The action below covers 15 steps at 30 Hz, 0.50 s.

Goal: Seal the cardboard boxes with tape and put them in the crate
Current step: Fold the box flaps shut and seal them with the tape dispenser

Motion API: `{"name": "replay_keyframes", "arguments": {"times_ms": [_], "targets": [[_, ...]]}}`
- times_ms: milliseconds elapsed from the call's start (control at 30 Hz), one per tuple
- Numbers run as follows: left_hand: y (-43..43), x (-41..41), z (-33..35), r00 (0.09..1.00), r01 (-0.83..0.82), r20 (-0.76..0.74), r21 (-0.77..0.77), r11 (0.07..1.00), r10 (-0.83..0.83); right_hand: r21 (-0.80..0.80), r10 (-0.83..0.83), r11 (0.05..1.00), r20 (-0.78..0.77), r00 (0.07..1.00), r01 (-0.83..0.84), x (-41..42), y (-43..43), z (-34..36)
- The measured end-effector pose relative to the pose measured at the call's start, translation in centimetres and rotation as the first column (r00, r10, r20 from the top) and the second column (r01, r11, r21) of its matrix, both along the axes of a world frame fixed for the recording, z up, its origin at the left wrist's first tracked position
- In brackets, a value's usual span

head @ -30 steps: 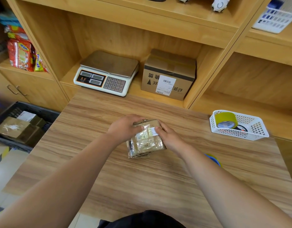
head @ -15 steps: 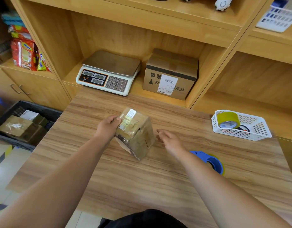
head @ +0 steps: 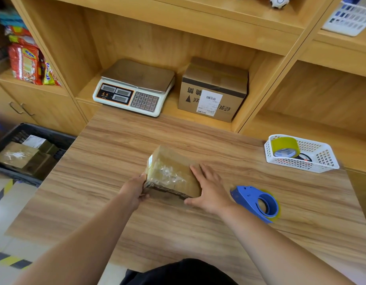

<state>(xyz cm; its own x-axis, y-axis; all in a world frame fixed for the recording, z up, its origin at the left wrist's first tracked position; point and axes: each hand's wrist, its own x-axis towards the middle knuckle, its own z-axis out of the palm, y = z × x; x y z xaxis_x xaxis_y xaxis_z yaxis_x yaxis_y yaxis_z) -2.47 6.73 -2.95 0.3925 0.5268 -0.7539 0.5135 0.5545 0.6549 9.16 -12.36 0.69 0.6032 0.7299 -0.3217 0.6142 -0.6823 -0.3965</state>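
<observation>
At the middle of the wooden table [head: 120, 153], I see the taped box [head: 173, 171] held between both hands, tipped a little so that its near bottom edge shows dark above the wood. The left hand [head: 134, 189] grips the box's near left corner, thumb up the side and fingers curled at the lower edge. The right hand [head: 208, 188] lies flat against the right side, fingers straight, thumb stretched along the near edge. Bare wood runs all round the box: wide to the left as far as the table's left edge, and wide toward me. Off that left edge and lower down sits the black crate [head: 44, 131], with sealed boxes [head: 15, 155] already in it, well apart from the hands. Just right of the right wrist lies the blue tape dispenser [head: 258, 200], near but not touching. Farther right, at the table's far right corner, a white basket [head: 324, 161] holds a yellow tape roll [head: 285, 146]. Behind the table's far edge, in the shelf bay, a scale [head: 134, 87] and a larger labelled carton [head: 213, 89] stand side by side, apart from each other.
</observation>
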Motion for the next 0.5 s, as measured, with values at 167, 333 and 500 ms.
{"name": "replay_keyframes", "arguments": {"times_ms": [167, 333, 500], "targets": [[-0.5, -2.0, -1.6, 0.997, 0.003, -0.076, 0.036, 0.999, 0.000, -0.084, 0.146, 0.987, 0.154, 0.977, -0.135, -0.9, -0.2, -0.9], [0.4, -3.4, -1.2, 0.990, 0.027, -0.139, 0.265, 0.964, 0.010, -0.116, 0.182, 0.981, 0.239, 0.954, -0.157, -1.5, 1.1, -1.0], [0.2, -3.7, 0.9, 0.974, -0.163, 0.199, 0.265, 0.950, 0.111, 0.006, 0.123, 0.992, 0.158, 0.980, -0.125, -1.5, 0.8, -1.7]]}}
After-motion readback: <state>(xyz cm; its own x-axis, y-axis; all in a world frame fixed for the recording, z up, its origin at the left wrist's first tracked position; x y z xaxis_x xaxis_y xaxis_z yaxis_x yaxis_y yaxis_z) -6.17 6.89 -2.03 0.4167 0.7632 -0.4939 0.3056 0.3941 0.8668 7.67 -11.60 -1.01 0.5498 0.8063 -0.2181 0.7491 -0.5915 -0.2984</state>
